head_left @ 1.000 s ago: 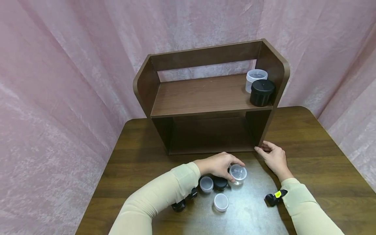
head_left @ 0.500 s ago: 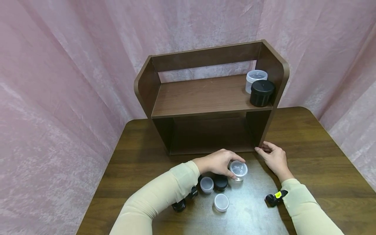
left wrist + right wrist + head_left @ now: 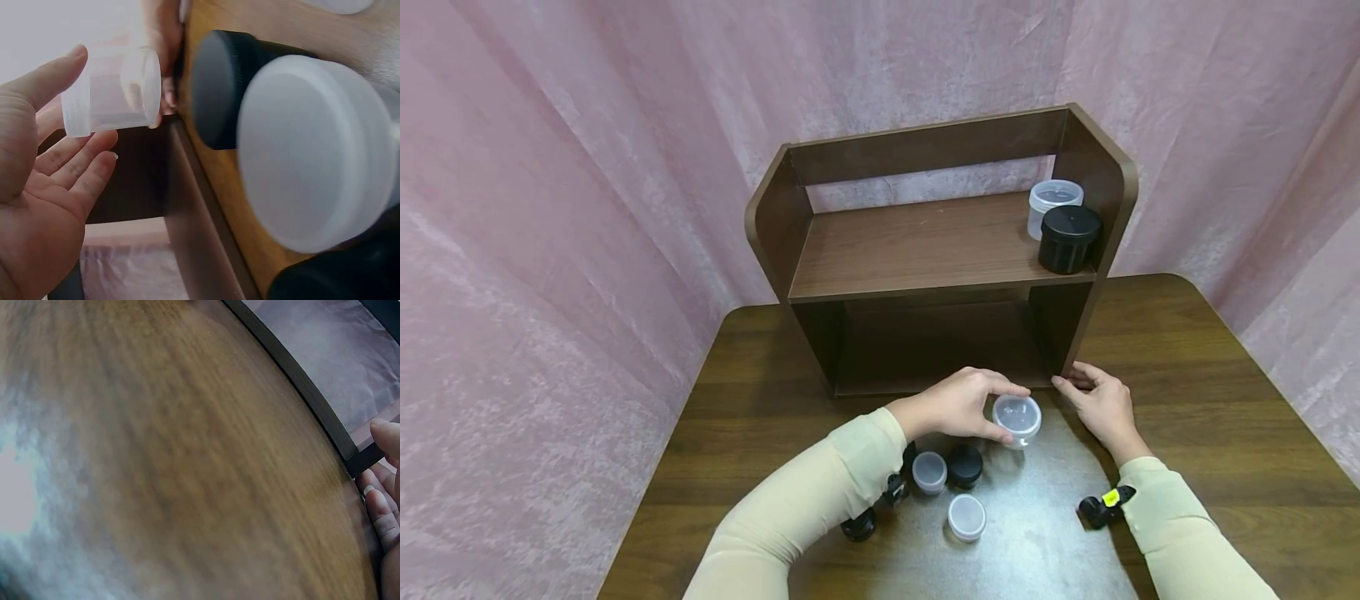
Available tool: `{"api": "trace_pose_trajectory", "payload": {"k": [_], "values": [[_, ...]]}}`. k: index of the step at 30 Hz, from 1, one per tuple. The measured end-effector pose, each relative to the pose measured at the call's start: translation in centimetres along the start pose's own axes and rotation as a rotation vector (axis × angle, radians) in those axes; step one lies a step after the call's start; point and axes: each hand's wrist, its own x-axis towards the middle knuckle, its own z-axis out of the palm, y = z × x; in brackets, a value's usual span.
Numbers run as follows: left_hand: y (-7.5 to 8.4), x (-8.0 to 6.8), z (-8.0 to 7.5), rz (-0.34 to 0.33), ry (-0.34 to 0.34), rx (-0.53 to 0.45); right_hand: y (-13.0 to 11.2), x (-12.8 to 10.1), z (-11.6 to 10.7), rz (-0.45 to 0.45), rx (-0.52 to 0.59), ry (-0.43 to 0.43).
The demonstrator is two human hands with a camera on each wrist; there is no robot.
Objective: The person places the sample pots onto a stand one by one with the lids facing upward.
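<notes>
My left hand [image 3: 958, 406] holds a small clear lidded jar [image 3: 1017, 418] just above the table, in front of the dark wooden shelf unit [image 3: 925, 250]. In the left wrist view the thumb and fingers curl round that clear jar [image 3: 112, 90]. My right hand [image 3: 1097, 400] rests with straight fingers against the shelf's front right bottom corner; its fingertips [image 3: 381, 512] touch the dark edge. On the table below lie a frosted jar [image 3: 929, 472], a black jar [image 3: 965, 464] and another frosted jar [image 3: 966, 517]. On the upper shelf at the right stand a clear jar [image 3: 1054, 200] and a black jar [image 3: 1068, 237].
The brown table [image 3: 1187, 400] has a worn pale patch in the middle. Pink curtain [image 3: 550, 208] surrounds the table on all sides. The shelf's lower compartment [image 3: 932, 346] holds nothing visible. Wrist cameras [image 3: 1103, 504] sit on both sleeves.
My left hand has lifted the clear jar off the table and carried it slightly up and right toward the shelf. The right hand has stayed at the shelf corner.
</notes>
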Motion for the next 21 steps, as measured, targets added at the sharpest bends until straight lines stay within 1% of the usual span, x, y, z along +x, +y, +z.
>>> {"api": "trace_pose_trajectory", "payload": {"k": [5, 10, 12, 15, 21], "values": [[0.1, -0.3, -0.9, 0.001, 0.068, -0.038, 0.0, 0.1, 0.0, 0.004, 0.002, -0.001], [0.2, -0.6, -1.9, -0.007, 0.12, -0.149, -0.1, 0.1, 0.0, 0.004, -0.01, 0.0], [0.3, -0.7, -2.4, -0.006, 0.14, -0.18, -0.1, 0.1, 0.0, 0.004, -0.014, -0.001], [0.5, -1.0, -3.4, 0.008, 0.175, -0.176, -0.1, 0.1, -0.1, 0.006, -0.01, -0.008], [0.9, -1.5, -5.2, 0.065, 0.251, -0.171, -0.1, 0.1, -0.1, 0.009, -0.014, -0.008]]}}
